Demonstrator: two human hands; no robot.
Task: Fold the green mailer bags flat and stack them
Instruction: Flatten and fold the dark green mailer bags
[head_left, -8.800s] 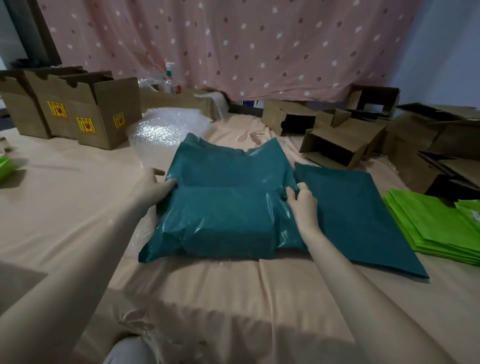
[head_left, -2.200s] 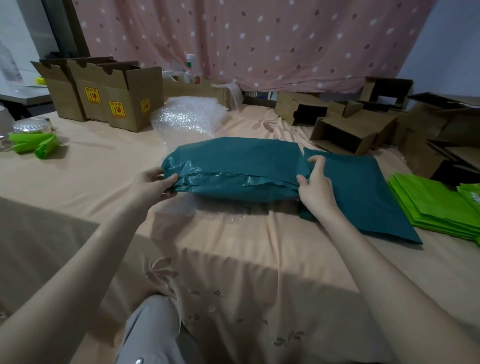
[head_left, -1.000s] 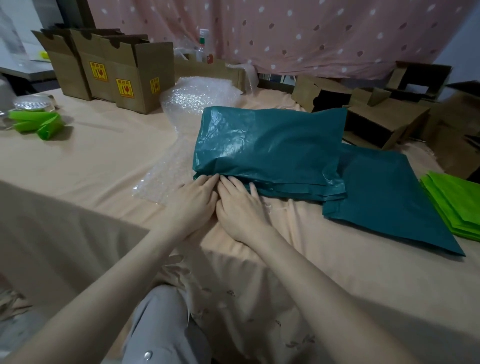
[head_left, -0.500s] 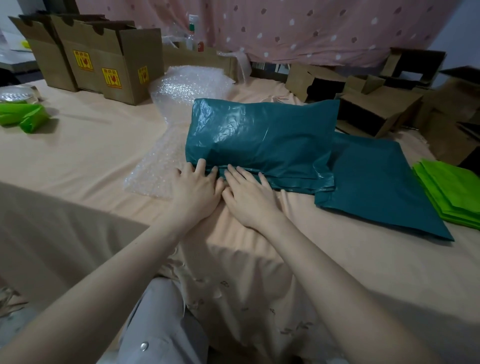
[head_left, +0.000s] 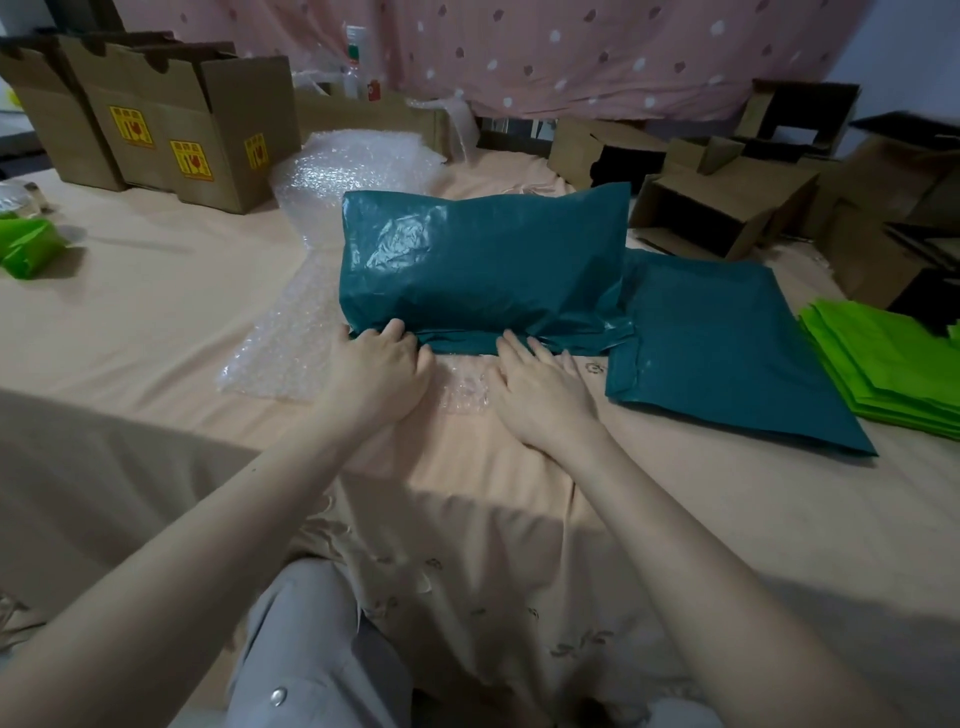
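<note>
Green mailer bag (head_left: 483, 265), puffed, frame centre: both flat hands, left (head_left: 376, 371) and right (head_left: 543, 387), have slid apart along its near edge since half a second ago—likely pressing the fold flat.

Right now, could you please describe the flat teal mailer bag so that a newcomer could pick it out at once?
Start at the peach sheet covering the work surface and find the puffed-up teal parcel at its centre. The flat teal mailer bag lies just right of it, tucked partly under its right end. Unlike the bright lime green bags stacked further right, it is dark teal, and neither hand touches it.
</note>
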